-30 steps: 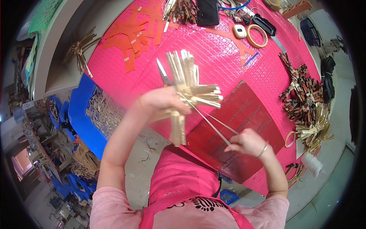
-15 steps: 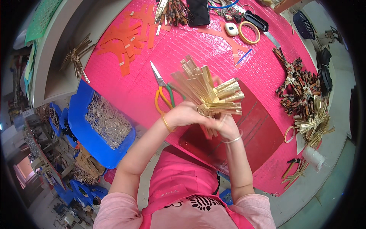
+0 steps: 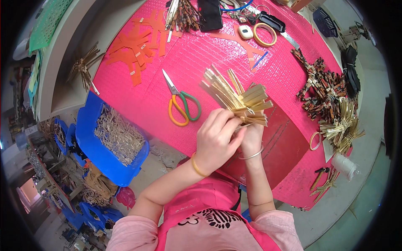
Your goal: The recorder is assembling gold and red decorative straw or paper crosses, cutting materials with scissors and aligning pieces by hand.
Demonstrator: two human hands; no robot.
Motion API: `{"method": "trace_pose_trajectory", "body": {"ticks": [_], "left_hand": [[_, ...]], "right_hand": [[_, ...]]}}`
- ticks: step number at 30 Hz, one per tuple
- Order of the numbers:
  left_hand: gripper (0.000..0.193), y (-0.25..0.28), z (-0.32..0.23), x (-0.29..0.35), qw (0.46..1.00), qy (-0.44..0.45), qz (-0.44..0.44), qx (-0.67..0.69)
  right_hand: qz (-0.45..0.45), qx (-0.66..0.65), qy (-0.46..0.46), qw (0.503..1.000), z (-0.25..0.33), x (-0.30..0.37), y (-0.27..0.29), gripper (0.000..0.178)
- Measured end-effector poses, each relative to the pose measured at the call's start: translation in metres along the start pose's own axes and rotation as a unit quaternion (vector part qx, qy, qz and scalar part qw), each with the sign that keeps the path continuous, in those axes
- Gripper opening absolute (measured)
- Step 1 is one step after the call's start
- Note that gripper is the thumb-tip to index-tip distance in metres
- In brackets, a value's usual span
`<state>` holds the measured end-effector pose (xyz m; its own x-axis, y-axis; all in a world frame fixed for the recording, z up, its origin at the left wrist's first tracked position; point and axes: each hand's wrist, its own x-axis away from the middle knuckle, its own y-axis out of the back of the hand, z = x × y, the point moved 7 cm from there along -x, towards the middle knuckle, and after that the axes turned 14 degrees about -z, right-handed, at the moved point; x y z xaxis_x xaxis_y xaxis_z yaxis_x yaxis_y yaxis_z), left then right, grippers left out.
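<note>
A fanned bundle of shiny gold strips (image 3: pixel 253 97) is held up over the pink table cover, gathered at its lower end. My right hand (image 3: pixel 252 140) is closed around the gathered end, partly hidden behind my left hand. My left hand (image 3: pixel 215 136) pinches at the same end with bent fingers, touching the bundle and what seems to be a thin pale band. Beneath both hands lies a dark red board (image 3: pixel 289 144). To the left of the bundle, scissors (image 3: pixel 176 93) with one orange and one green handle rest with blades parted.
Orange cut pieces (image 3: pixel 136 50) lie at the far left. Brown patterned bundles (image 3: pixel 326 85) and gold bundles (image 3: pixel 341 125) sit at the right, near a white thread spool (image 3: pixel 345 166) and a tape roll (image 3: pixel 265 34). A blue bin (image 3: pixel 90 138) of small strips stands left of the table.
My left hand has moved from across the bundle's base to pinching at its side, knuckles up. The fan has turned slightly. The whole view has shifted a little.
</note>
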<state>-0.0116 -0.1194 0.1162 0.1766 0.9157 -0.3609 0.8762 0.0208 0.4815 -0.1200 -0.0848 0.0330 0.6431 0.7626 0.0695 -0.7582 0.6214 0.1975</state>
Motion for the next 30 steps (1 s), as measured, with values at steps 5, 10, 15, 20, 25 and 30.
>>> {"method": "trace_pose_trajectory", "body": {"ticks": [5,10,15,20,25,30], "left_hand": [[0.009,-0.021,-0.001,0.004,0.999,-0.035,0.007,-0.019],[0.022,-0.042,0.020,0.012,0.674,0.424,0.245,0.553],[0.028,-0.038,0.037,-0.012,0.531,0.521,0.199,0.638],[0.025,-0.057,0.056,0.014,0.461,0.594,0.096,0.652],[0.050,-0.087,0.043,0.035,0.877,0.303,0.112,0.356],[0.059,-0.113,0.063,0.084,0.764,0.485,0.143,0.401]], "right_hand": [[-0.038,0.030,-0.090,0.995,0.007,-0.014,0.006,0.063],[0.001,0.334,0.372,0.866,0.059,-0.021,0.010,0.048],[0.044,0.125,0.240,0.962,0.031,-0.024,0.060,0.040],[-0.027,-0.145,-0.202,0.968,0.005,-0.030,0.085,0.034],[0.063,-0.100,-0.236,0.965,0.012,-0.041,0.058,0.034],[0.318,0.036,-0.194,0.928,-0.013,-0.074,0.020,0.034]]}}
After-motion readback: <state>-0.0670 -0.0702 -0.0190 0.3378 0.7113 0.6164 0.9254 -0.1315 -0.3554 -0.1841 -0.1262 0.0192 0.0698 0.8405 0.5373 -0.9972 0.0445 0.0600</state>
